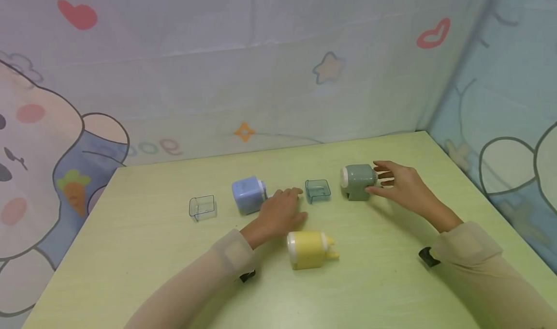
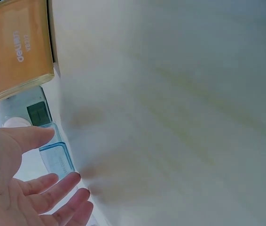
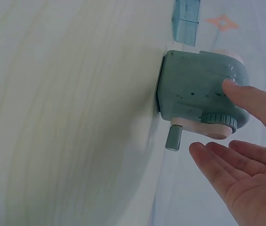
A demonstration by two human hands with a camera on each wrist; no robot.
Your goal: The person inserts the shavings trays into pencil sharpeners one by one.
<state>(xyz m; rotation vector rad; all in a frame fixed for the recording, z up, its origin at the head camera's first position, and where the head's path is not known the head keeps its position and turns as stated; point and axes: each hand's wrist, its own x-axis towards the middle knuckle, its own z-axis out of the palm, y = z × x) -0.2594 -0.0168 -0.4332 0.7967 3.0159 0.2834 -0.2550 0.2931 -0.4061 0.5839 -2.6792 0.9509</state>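
A green crank pencil sharpener (image 1: 360, 180) stands at the right, with its crank handle (image 3: 173, 137) visible in the right wrist view. My right hand (image 1: 402, 186) is beside it, fingers spread; the thumb overlaps its body, though contact is uncertain. My left hand (image 1: 278, 213) reaches low over the table with loose fingers, holding nothing. It lies between a blue pencil sharpener (image 1: 249, 195), whose crank side it partly hides, and a green see-through shavings drawer (image 1: 318, 188). Nearer me lies a yellow pencil sharpener (image 1: 307, 249). In the left wrist view, the green sharpener shows a dark drawer slot (image 2: 38, 113).
A clear shavings drawer (image 1: 202, 206) sits left of the blue sharpener. The pale green table (image 1: 130, 251) meets a printed cloth backdrop (image 1: 209, 92) behind, and another cloth (image 1: 505, 106) hangs along its right side.
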